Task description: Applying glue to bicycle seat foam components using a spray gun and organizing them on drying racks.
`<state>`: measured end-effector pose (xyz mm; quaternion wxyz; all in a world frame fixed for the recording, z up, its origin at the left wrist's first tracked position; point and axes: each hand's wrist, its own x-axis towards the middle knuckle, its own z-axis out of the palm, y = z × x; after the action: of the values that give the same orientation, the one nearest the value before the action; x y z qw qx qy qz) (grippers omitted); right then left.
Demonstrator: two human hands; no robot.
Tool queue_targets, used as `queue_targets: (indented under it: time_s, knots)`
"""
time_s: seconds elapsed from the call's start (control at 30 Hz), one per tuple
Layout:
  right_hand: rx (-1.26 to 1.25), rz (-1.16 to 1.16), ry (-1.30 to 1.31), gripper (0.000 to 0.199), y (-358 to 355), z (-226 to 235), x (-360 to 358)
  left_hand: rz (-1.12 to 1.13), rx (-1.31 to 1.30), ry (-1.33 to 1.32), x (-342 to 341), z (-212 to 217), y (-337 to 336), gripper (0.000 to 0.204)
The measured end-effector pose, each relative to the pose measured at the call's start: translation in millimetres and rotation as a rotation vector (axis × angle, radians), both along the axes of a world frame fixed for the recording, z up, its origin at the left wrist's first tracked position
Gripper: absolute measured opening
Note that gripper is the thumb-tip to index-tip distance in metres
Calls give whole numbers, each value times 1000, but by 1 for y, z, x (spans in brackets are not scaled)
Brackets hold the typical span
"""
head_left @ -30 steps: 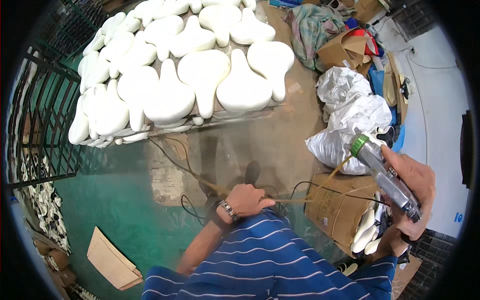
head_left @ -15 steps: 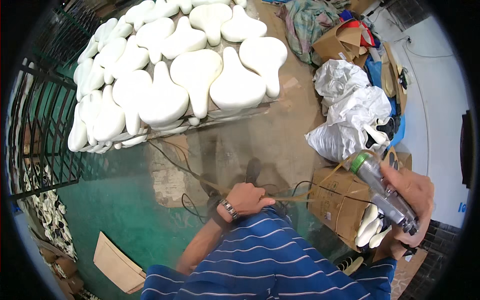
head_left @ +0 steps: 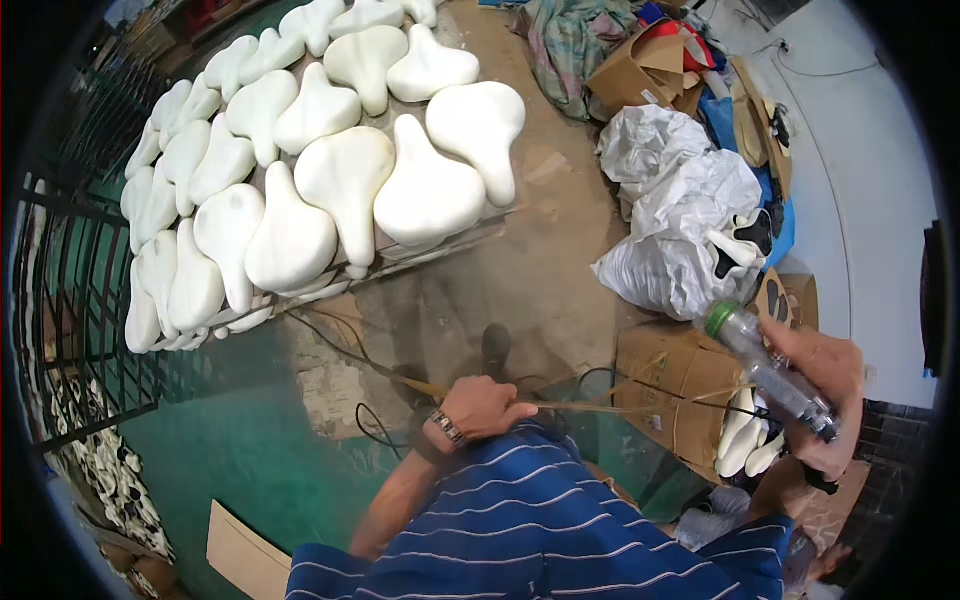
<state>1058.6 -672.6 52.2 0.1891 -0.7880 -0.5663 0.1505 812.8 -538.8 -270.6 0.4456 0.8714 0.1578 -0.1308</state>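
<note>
My right hand [head_left: 825, 385] is wrapped around a silver, gun-like hand tool [head_left: 768, 372] with a green ring at its far end. The tool is held out at the right, tilted, above an open carton. Close to my striped shirt, my left hand [head_left: 480, 407] is closed around a tan hose [head_left: 610, 408]. The hose stretches right toward the tool and also runs off to the upper left. A dark cable [head_left: 700, 398] crosses near the carton. White bicycle saddles [head_left: 430, 195] lie in rows on a low stack ahead of me, apart from both hands.
The cardboard carton [head_left: 660, 375] beside my right hand holds several white saddles. White sacks [head_left: 690, 240] lie beyond it, near a white wall [head_left: 850, 180]. A black metal rack [head_left: 90, 300] stands left. Cardboard [head_left: 240, 555] lies on the green floor. Grey cloth [head_left: 705, 520] shows at lower right.
The view has shifted, so the saddles sit lower and further left. The hose stretch near the tool has dropped and straightened. Both hands keep their grips. Grey cloth has appeared at lower right.
</note>
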Motion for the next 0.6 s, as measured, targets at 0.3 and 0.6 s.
queue_targets:
  time_s: [0.3, 0.6]
  knots:
    - [142, 85, 25, 58, 25, -15, 23, -33, -28, -15, 16, 11, -2, 62]
    - [231, 189, 13, 59, 57, -31, 29, -68, -56, 5, 28, 25, -5, 60]
